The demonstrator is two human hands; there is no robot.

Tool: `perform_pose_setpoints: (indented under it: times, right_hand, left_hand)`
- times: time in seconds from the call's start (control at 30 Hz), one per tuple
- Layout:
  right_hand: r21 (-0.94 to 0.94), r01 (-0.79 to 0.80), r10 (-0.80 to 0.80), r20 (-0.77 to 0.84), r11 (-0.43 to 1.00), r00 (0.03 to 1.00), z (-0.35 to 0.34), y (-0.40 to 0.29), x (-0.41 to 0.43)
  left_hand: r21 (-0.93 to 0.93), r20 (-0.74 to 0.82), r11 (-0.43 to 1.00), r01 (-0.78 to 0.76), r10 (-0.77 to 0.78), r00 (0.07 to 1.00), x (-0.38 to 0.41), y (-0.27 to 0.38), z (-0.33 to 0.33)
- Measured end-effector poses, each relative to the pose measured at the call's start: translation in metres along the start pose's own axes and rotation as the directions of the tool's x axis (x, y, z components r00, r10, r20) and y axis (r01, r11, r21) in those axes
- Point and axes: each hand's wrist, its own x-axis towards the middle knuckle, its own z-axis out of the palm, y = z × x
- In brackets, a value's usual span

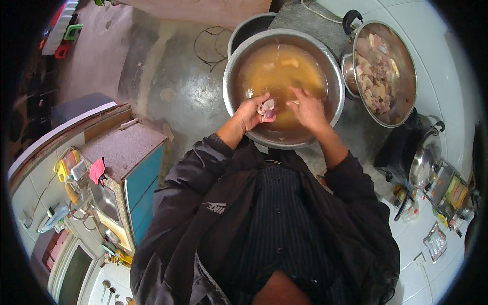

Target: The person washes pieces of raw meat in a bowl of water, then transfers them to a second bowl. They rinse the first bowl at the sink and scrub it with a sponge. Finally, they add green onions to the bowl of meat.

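A large round metal basin (336, 103) holds cloudy yellow-brown liquid, with a few pale pieces showing in it. Over the basin's near left part, my left hand (251, 114) holds a small piece of raw meat (268, 108), pinkish with a purple part. My right hand (309, 110) is just to the right, over the liquid, fingers bent towards the left hand; a small pale bit shows at its fingertips, and whether it is gripped I cannot tell. To the right of the basin, a steel pan (410, 87) holds many pieces of raw cut meat (375, 80).
Behind the basin stands another dark metal tub (244, 30). A black wire loop (209, 47) lies on the concrete floor. At right are a lidded pot (425, 160) and a tiled wall. A counter (122, 148) with a sink (103, 200) stands at left.
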Motion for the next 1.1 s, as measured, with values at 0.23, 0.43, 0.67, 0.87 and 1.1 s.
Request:
perform_pose_setpoints:
  times: [0.23, 0.43, 0.67, 0.87, 1.1]
  right_hand:
    - [-0.193, 0.082, -0.065, 0.094, 0.978, 0.994, 0.055, 0.060, 0.037]
    - [-0.060, 0.038, -0.059, -0.391, 0.997, 0.919, 0.014, 0.069, 0.098]
    - [-0.234, -0.146, 0.090, -0.233, 0.961, 0.968, 0.020, 0.023, 0.124]
    - [-0.255, -0.141, 0.088, -0.208, 0.957, 0.974, 0.061, -0.015, 0.124]
    - [-0.061, 0.143, -0.154, -0.255, 0.988, 0.955, 0.076, 0.009, 0.126]
  left_hand:
    - [0.126, 0.035, 0.990, -0.062, 0.058, 0.998, -0.017, 0.001, -0.002]
    - [0.170, -0.013, 0.979, -0.111, 0.115, 0.993, -0.026, 0.001, -0.012]
    - [0.186, -0.036, 0.973, -0.135, 0.144, 0.989, -0.042, 0.005, -0.008]
    - [0.176, -0.051, 0.977, -0.123, 0.134, 0.990, -0.048, 0.004, -0.010]
    - [0.178, -0.042, 0.976, -0.123, 0.132, 0.990, -0.046, 0.001, -0.015]
